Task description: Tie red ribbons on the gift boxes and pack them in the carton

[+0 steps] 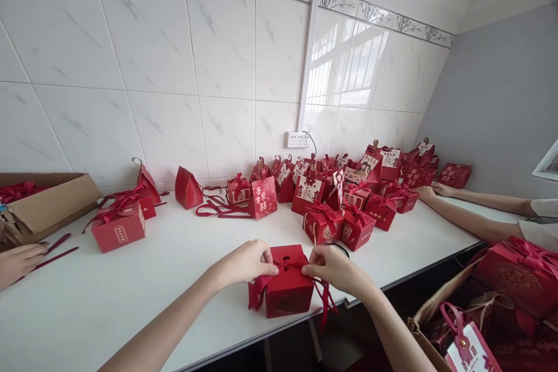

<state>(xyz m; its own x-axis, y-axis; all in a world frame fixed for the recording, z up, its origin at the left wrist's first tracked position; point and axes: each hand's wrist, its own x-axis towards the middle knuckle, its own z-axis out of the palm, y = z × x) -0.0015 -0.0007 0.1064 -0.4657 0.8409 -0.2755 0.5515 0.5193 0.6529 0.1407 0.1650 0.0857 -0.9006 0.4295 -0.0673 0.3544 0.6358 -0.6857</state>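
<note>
From here, the red box (288, 290) between the hands carries a dark print on its front, too dim to make out. Fingertips of the left hand (253, 264) and right hand (330, 267) cover parts of the ribbon (288, 267) on its top. Far left of the red box, a carton (54, 203) and a co-worker's hand (20, 264) run out of sight. Beyond the red box, to the right, crowded gift boxes (307, 195) hide those behind, much of their lettering too small to read. Nearer than those, right of the red box, an open carton (429, 346) is cut off, its bottom out of sight.
</note>
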